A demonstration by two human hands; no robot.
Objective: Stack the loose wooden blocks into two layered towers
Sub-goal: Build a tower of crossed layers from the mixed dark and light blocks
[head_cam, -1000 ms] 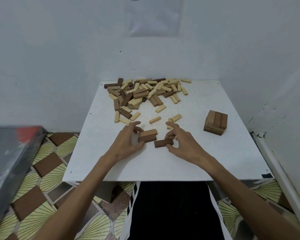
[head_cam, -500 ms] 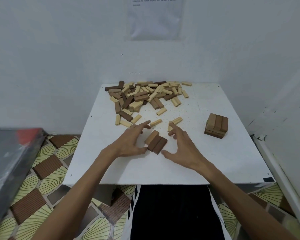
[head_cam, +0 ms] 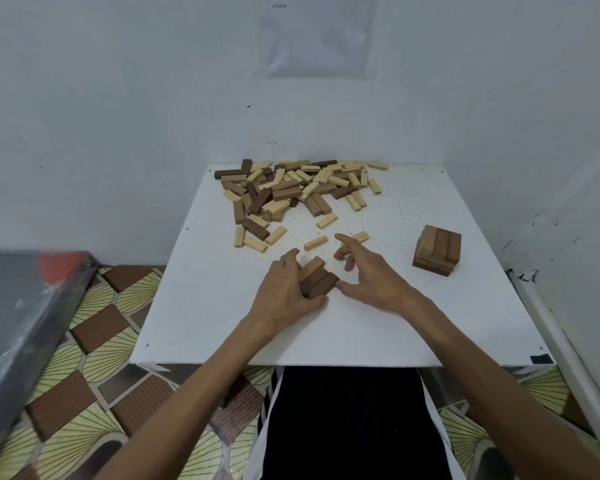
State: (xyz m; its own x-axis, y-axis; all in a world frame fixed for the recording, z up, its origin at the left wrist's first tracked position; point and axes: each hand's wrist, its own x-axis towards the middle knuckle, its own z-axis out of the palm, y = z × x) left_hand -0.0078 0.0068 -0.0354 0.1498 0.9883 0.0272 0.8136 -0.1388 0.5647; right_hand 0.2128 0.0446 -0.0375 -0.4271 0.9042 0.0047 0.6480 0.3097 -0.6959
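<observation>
white table point(head_cam: 413, 317), wall paper point(head_cam: 314, 36), patterned floor point(head_cam: 94, 341)

Three brown blocks point(head_cam: 317, 278) lie side by side, a short stack point(head_cam: 437, 249) right, loose blocks point(head_cam: 291, 188) piled behind.

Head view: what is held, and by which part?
Left hand grips the three-block row by its left side and near end; right hand holds nothing.

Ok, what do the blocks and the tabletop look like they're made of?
Blocks: wood by the look, in pale and dark brown, with a matte finish and faint grain lines on the near ones. Tabletop: thin white board, matte and speckled. It could be painted wood or laminate; I cannot tell.
</observation>
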